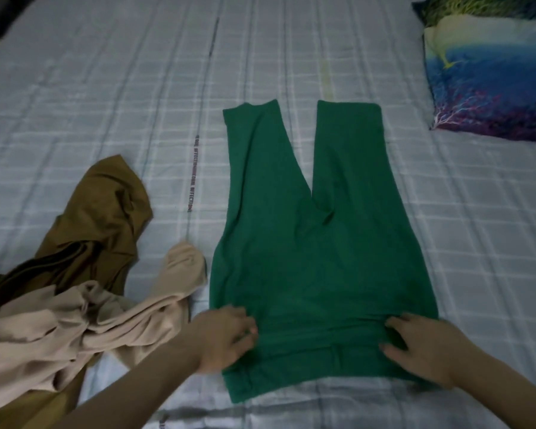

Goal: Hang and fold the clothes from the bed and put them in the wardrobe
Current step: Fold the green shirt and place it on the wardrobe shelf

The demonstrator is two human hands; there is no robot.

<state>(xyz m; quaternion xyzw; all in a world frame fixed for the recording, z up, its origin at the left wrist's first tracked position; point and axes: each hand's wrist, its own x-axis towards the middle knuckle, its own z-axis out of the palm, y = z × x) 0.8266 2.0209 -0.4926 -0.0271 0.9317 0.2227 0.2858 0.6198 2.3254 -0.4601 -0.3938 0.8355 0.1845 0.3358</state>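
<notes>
Green trousers (316, 243) lie flat on the bed, legs pointing away from me and spread in a V, waistband nearest me. My left hand (226, 335) rests on the left side of the waistband with its fingers laid on the cloth. My right hand (421, 345) rests on the right side of the waistband, fingers spread and slightly bent against the fabric. To the left lie a crumpled beige garment (84, 329) and an olive-brown garment (106, 212), partly overlapping in a heap.
The bed carries a pale blue checked sheet (106, 88). A colourful pillow (489, 66) with a blue and purple print sits at the far right. The wardrobe is out of view.
</notes>
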